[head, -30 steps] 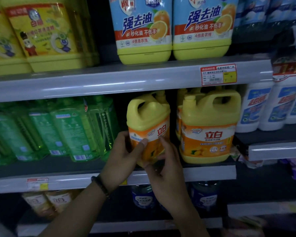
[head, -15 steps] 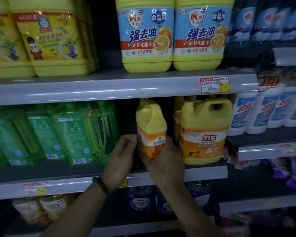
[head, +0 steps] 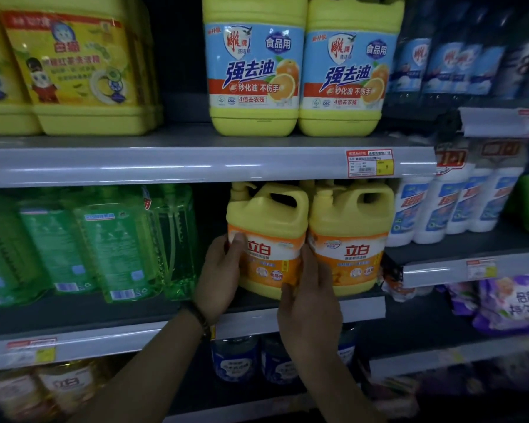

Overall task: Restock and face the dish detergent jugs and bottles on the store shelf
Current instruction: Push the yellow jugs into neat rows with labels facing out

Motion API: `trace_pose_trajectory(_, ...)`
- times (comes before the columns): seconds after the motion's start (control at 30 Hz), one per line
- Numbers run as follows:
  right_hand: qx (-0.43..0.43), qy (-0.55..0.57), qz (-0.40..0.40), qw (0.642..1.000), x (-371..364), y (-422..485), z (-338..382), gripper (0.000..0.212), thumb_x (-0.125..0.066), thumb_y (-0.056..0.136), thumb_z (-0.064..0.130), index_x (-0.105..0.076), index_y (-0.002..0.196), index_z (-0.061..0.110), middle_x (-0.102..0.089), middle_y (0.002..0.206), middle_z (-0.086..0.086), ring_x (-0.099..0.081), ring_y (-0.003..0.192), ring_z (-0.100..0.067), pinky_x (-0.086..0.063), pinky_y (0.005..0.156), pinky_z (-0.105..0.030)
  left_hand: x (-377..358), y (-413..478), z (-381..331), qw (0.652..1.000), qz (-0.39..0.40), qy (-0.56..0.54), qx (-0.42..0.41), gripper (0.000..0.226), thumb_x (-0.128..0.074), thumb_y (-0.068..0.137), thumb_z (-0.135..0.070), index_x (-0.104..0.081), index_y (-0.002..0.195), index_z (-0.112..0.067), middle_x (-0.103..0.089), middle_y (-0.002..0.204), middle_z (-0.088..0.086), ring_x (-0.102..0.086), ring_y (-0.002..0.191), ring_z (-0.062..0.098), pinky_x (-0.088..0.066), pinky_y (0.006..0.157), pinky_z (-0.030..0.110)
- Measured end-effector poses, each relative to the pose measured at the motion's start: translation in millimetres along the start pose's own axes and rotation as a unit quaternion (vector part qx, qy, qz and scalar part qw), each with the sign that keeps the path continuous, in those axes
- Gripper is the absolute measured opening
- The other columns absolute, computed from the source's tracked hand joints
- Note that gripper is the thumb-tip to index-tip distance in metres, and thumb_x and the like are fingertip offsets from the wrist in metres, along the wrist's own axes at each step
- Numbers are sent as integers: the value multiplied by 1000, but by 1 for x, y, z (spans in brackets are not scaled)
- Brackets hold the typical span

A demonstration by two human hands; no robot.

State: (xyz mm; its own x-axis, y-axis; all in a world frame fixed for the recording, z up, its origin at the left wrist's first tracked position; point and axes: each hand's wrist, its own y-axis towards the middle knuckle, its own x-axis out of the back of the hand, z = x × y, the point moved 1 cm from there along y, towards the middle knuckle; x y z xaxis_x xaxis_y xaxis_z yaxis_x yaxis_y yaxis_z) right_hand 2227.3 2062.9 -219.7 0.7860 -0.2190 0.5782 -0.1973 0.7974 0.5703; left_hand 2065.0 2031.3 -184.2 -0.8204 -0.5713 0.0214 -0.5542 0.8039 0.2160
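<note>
Swung label-forward: yellow orange-labelled plastic jug, upright; left hand clamps its 9 o'clock side, right hand 4 o'clock.

Glossy plastic jug, paper-like label

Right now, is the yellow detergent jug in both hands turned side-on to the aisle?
No, the yellow detergent jug gripped by the left hand and right hand shows its front label, matching the neighbouring jug.
</note>
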Motion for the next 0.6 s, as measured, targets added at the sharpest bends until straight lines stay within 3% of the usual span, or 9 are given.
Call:
trace_pose_trajectory(0.07,-4,32,6,999,3,1,-3,84,-75,96,25,-30,166,25,-46,154,-4,-61,123,-33,-61,81,-46,0,-9,4,998,-39,16,-40,16,-55,108,-45,-67,114,-36,-77,111,-15,-72,104,-1,-56,89,25)
trace_pose_trajectory(0.1,-5,41,16,999,3,1,-4,85,-74,96,27,-28,167,26,-46,155,-3,-59,127,-32,-61,86,-47,-1,-14,7,997,-52,37,-51,18,-57,106,-47,-67,118,-37,-76,114,-12,-71,109,3,-57,92,27)
trace_pose_trajectory(0.2,0,69,47,996,7,3,-5,87,-72,96,29,-24,168,28,-46,153,-1,-56,131,-26,-58,97,-43,-1,-24,16,991,-54,95,-81,50,-61,95,-66,-60,138,-40,-64,132,2,-62,126,16,-55,106,46)
trace_pose_trajectory(0.3,-11,93,64,994,12,8,-6,86,-72,94,27,-27,167,33,-49,142,1,-55,126,-21,-56,98,-37,-3,-35,15,991,-70,77,-80,55,-59,96,-54,-49,149,-45,-55,135,1,-51,123,-7,-50,104,36)
trace_pose_trajectory(0.37,-18,102,72,992,14,10,-5,85,-72,92,27,-29,166,34,-51,139,3,-53,126,-18,-56,102,-41,-3,-41,13,993,-69,72,-70,56,-57,98,-40,-46,153,-46,-52,134,0,-46,114,-22,-49,98,29)
trace_pose_trajectory(0.47,-30,107,88,990,17,8,-3,88,-70,93,22,-24,167,33,-49,144,2,-51,130,-20,-54,106,-44,-3,-45,11,994,-55,65,-64,61,-58,93,-39,-46,151,-52,-57,137,-1,-54,123,-7,-53,100,34)
trace_pose_trajectory(0.53,-41,100,95,990,18,6,-3,90,-67,96,15,-18,170,31,-46,147,-1,-52,130,-23,-53,107,-43,-6,-56,5,993,-58,75,-67,60,-55,91,-40,-45,146,-60,-52,131,-9,-45,116,-21,-45,97,22)
trace_pose_trajectory(0.6,-39,97,100,989,20,3,-2,86,-62,98,10,-18,170,29,-48,143,-4,-56,125,-25,-55,102,-42,-7,-61,4,993,-64,61,-72,61,-52,91,-40,-43,149,-59,-49,128,-8,-43,111,-24,-44,99,25)
